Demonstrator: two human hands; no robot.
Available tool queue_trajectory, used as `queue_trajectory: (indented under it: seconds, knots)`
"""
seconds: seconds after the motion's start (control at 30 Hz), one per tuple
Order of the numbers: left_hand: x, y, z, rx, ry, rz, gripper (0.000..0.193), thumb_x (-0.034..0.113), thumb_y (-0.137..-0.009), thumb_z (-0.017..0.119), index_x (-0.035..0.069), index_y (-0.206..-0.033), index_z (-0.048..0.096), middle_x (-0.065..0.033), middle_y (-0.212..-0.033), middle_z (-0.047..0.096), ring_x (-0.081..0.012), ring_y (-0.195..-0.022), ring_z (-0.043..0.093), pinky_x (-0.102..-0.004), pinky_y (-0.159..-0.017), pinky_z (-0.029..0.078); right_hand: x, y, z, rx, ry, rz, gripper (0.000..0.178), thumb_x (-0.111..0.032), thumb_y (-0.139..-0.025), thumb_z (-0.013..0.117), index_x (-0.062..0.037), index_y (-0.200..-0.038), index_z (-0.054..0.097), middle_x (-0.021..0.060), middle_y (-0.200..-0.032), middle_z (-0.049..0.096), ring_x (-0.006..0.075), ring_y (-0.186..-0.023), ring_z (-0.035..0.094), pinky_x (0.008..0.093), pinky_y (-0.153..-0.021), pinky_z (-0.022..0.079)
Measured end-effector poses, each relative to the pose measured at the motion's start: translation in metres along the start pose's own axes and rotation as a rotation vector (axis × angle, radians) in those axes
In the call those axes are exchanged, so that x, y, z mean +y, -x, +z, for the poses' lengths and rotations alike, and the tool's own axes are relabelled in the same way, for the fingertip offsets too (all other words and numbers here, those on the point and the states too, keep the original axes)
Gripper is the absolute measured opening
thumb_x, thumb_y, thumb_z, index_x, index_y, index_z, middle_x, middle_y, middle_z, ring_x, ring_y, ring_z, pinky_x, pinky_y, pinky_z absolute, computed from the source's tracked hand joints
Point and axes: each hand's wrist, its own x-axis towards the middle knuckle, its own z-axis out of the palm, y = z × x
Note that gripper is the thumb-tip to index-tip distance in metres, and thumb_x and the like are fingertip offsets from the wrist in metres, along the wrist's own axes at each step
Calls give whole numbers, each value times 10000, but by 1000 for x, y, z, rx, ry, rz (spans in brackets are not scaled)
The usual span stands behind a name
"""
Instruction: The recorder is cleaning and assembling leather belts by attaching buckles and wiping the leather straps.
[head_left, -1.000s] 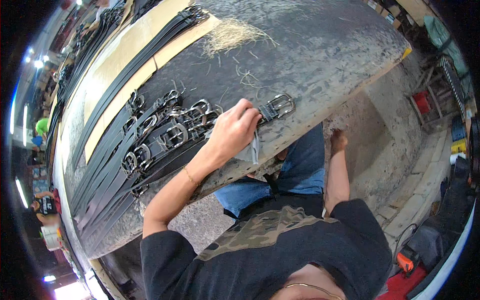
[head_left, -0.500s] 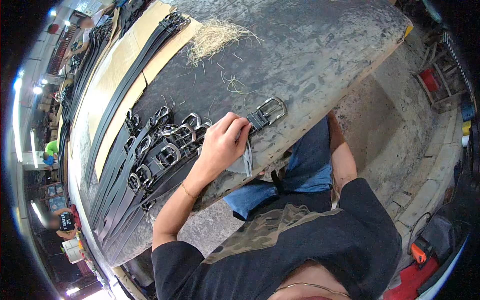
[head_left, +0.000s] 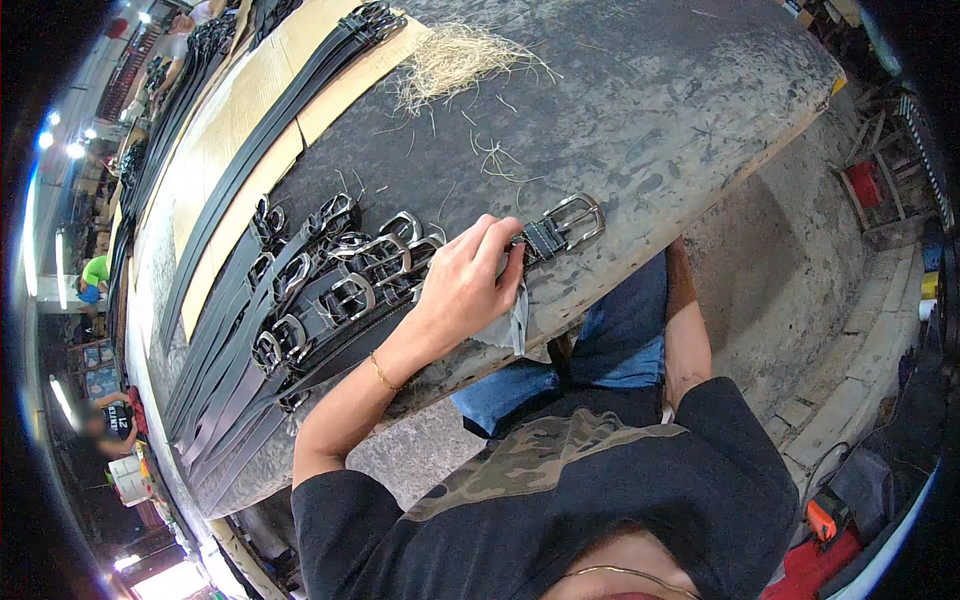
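Observation:
My left hand point(head_left: 468, 280) is closed on a dark leather belt point(head_left: 540, 241) just behind its metal buckle point(head_left: 577, 221), fingers and thumb pressed together. The belt lies on the dark tabletop near the edge, and its buckle points to the right. From under the hand a grey, cloth-like piece point(head_left: 519, 322) sticks out toward the table edge; how it is held is hidden. Left of the hand lies a pile of black belts point(head_left: 350, 298), buckles bunched together. My right forearm point(head_left: 688, 335) goes down beside my leg, and the table edge hides the hand.
Beyond the pile, more belts point(head_left: 290, 100) lie on cardboard point(head_left: 225, 130). A heap of pale, straw-like strands point(head_left: 465, 62) rests on the worn tabletop point(head_left: 640, 110), with loose strands nearby. A red object point(head_left: 866, 184) stands off to the right. Other people are at the far left.
The whole view has shifted slightly, so the table and belts appear a little farther right. My left hand keeps its place behind the buckle, with no clear change in grip.

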Motion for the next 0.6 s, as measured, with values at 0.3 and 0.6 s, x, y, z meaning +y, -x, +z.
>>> queue_trajectory:
  seconds: [0.3,0.6]
  knots:
    - [-10,-1,-3,-87,18,261,406,-33,-650,697,52,-1045,674,-94,-950,571,-244,-794,637,-367,-628,549,-59,37,9,-40,-227,94,293,-284,-993,482,-93,-1143,646,58,-1020,668,292,-908,624,447,-921,517]
    - [-20,14,-6,0,-3,309,474,-33,-586,678,20,-1057,682,-85,-895,586,-228,-726,612,-338,-553,519,-239,147,-112,537,-334,58,105,-116,-913,530,-14,-932,544,101,-830,549,239,-737,540,476,-838,549]
